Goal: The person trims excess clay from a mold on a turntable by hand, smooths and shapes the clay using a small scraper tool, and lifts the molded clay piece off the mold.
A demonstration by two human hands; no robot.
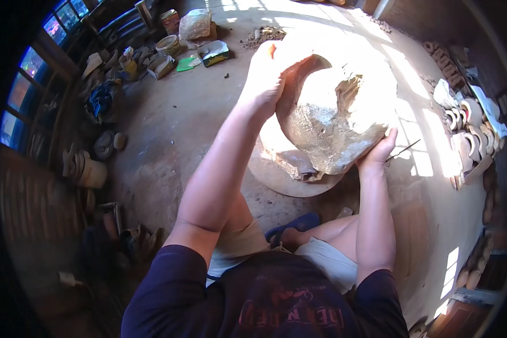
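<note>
A large, lumpy, pale plaster-like piece (327,124) with a hollow in its surface is held tilted in both hands. My left hand (270,73) grips it at the upper left edge, with some fingers lost in the glare. My right hand (377,147) holds its lower right edge. Under and behind it another rough pale piece (281,152) sits on a round board (298,188), partly hidden by the held piece. The held piece's upper part is washed out by bright sunlight.
Tubs (169,46), boxes (214,52) and a wrapped bundle (196,28) lie at the back left. A bucket (92,173) stands at the left. Curved clay pieces (473,141) are stacked along the right wall. My legs (332,236) are bent below the board.
</note>
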